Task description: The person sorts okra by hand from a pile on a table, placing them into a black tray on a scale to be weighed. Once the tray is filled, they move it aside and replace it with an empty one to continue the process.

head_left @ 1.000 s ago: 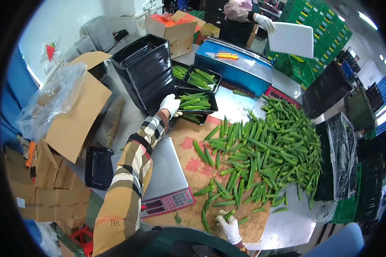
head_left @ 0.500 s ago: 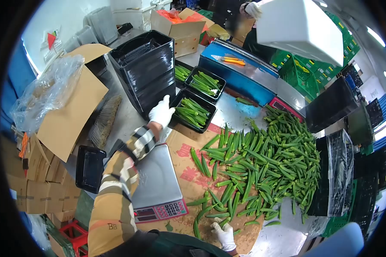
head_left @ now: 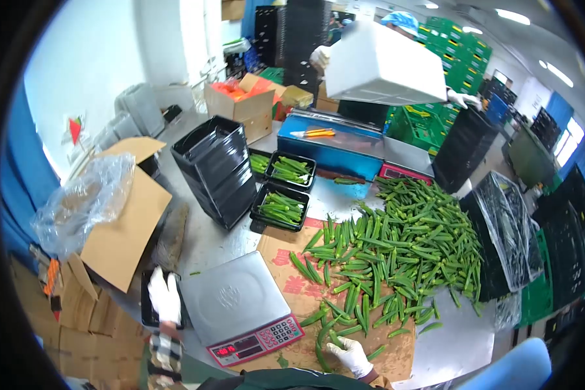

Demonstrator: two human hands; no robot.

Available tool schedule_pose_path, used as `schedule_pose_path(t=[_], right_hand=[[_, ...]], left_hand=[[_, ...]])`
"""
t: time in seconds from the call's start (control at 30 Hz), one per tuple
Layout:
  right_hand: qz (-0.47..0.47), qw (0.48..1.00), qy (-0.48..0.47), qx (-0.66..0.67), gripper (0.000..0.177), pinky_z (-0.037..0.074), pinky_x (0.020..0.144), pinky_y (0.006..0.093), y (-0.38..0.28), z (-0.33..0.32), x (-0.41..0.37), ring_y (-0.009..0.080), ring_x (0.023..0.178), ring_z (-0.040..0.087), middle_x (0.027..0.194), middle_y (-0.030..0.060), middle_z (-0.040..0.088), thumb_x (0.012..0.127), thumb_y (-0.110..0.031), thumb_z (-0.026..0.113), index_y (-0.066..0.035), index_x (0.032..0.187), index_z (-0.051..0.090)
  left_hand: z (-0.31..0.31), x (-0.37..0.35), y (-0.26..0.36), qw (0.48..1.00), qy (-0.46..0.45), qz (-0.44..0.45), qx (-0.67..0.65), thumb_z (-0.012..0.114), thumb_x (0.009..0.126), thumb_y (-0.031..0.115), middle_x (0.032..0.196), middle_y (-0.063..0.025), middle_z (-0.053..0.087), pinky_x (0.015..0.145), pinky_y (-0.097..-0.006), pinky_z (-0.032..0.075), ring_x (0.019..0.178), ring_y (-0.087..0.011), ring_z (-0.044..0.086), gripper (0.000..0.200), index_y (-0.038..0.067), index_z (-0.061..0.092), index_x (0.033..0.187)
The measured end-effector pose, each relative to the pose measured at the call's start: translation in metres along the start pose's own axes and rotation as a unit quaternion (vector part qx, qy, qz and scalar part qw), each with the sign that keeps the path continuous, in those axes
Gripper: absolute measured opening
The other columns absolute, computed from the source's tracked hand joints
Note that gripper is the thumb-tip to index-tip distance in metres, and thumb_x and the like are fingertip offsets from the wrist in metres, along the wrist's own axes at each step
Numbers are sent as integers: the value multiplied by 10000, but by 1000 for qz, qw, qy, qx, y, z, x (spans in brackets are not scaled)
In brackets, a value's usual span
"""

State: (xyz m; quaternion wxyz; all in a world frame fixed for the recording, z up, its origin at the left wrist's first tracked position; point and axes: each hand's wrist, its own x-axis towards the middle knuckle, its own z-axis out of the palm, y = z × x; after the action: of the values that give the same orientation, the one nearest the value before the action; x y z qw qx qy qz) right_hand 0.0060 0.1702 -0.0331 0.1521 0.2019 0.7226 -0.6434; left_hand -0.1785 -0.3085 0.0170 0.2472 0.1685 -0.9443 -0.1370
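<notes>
The left hand (head_left: 164, 296), having left the filled tray (head_left: 281, 208) at twelve o'clock, is now lying with its grip wide on the empty tray (head_left: 145, 305) at the scale's (head_left: 231, 305) nine; the right hand (head_left: 351, 354) is curling round okra pods (head_left: 320, 352) at five.

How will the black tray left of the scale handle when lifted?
Probably light and a bit flexible: the black tray under the left hand looks thin-walled, like the nested stack behind the scale. Its glossy plastic may slip in the grip. Being shallow and flat-bottomed, it seems unlikely to tip.
</notes>
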Motion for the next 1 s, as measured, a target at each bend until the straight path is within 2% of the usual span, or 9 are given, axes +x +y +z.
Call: schedule_pose_path(t=[0.07, 0.2, 0.37, 0.5, 0.6, 0.7, 0.8, 0.87, 1.0], right_hand=[[28, 996, -36, 79, 336, 505, 838, 226, 7, 5, -3, 52, 917, 618, 1024, 6, 733, 958, -130, 718, 27, 1251, 674], [-2, 999, -45, -2, 343, 509, 832, 268, 21, 10, -13, 95, 856, 628, 954, 50, 742, 937, -261, 738, -25, 1185, 711], [-90, 994, -27, -50, 348, 509, 797, 276, 20, 9, -34, 113, 818, 625, 927, 63, 731, 944, -280, 722, -26, 1180, 698], [-18, 996, -42, 78, 327, 492, 784, 231, 15, 5, -51, 36, 868, 569, 951, -28, 689, 965, -227, 710, -17, 1214, 683], [-107, 987, 42, 114, 330, 505, 810, 246, -18, 6, -74, 58, 903, 576, 1009, 1, 690, 959, -190, 712, 8, 1219, 667], [-119, 989, 69, 49, 288, 519, 813, 285, -3, 2, -69, 83, 931, 591, 1023, 37, 696, 957, -153, 707, 26, 1178, 668], [-66, 987, 19, 146, 206, 500, 751, 275, -1, 0, -68, 78, 836, 591, 895, 34, 686, 963, -190, 693, 2, 1023, 649], [-56, 988, -15, 144, 206, 496, 747, 267, 9, 1, -65, 83, 813, 594, 874, 34, 682, 974, -204, 680, -4, 997, 637], [-11, 992, 14, 123, 300, 505, 788, 264, 26, -1, -73, 105, 826, 615, 917, 53, 700, 985, -194, 665, 34, 1177, 639]], left_hand=[[18, -37, -42, 985, -168, -25, 28, 593, 994, 269, 1194, -212, 647, 966, -467, 474, 1075, -398, 604, 443, 6, 581, 1351], [44, -78, -72, 997, 1, -35, -66, 565, 1009, 253, 1001, -212, 689, 867, -457, 508, 941, -391, 641, 334, -27, 692, 1138], [64, -58, -106, 935, -119, -190, -274, 630, 980, 194, 869, -83, 711, 780, -331, 504, 781, -186, 607, 244, -30, 725, 991], [67, -49, -117, 863, -26, -279, -421, 646, 965, 162, 943, -50, 689, 795, -311, 497, 821, -144, 576, 248, -66, 713, 1033], [45, -39, -100, 890, 107, -233, -378, 632, 979, 159, 1025, -87, 708, 845, -324, 504, 874, -162, 596, 285, -89, 698, 1102], [-32, -58, 18, 942, 120, -98, -298, 610, 999, 131, 1116, -176, 726, 927, -373, 518, 986, -255, 658, 285, -97, 685, 1152], [-19, -88, 53, 943, -62, 87, -316, 695, 952, 136, 1032, -135, 735, 909, -368, 517, 970, -228, 671, 189, -13, 742, 1059], [-29, -103, 74, 921, -257, 236, -176, 746, 899, 113, 948, -94, 720, 899, -354, 507, 928, -227, 660, 178, 54, 767, 1066], [-40, -134, 113, 922, -204, 239, -225, 758, 885, 94, 1033, -84, 708, 932, -357, 495, 996, -235, 636, 279, 85, 744, 1163]])
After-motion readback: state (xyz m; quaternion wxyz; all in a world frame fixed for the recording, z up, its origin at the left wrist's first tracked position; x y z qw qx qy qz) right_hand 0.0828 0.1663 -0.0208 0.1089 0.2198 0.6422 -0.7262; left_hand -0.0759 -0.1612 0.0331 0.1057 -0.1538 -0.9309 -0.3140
